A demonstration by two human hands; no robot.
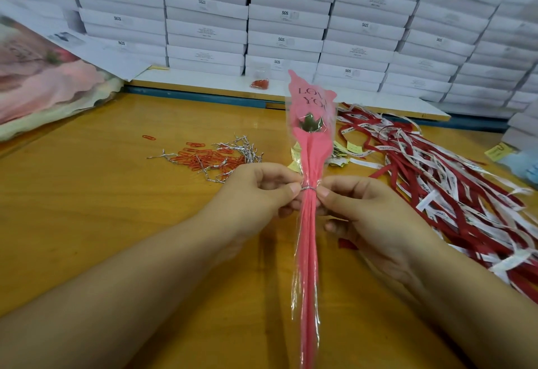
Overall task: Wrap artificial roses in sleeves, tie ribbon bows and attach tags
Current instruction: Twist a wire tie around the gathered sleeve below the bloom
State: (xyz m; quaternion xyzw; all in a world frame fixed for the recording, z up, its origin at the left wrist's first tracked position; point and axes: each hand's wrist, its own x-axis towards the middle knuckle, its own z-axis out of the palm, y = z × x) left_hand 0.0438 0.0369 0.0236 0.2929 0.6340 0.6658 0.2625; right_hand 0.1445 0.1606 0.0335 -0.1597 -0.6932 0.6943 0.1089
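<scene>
A rose in a pink and clear sleeve [311, 147] printed "LOVE YOU" stands upright over the wooden table [116, 208], its long tail reaching the bottom edge. A thin silver twist tie [308, 189] circles the gathered sleeve below the flower head. My left hand [262, 191] pinches the sleeve at the tie from the left. My right hand [358, 205] pinches it from the right, fingers curled behind the stem. The rose itself is mostly hidden by the sleeve.
Red paper clips and silver twist ties [212, 157] lie scattered behind my left hand. A heap of red and white ribbons [436, 171] spreads on the right, with small yellow tags [343, 150] near it. Stacked white boxes [291, 19] wall the back. A bag of sleeves [43, 86] lies far left.
</scene>
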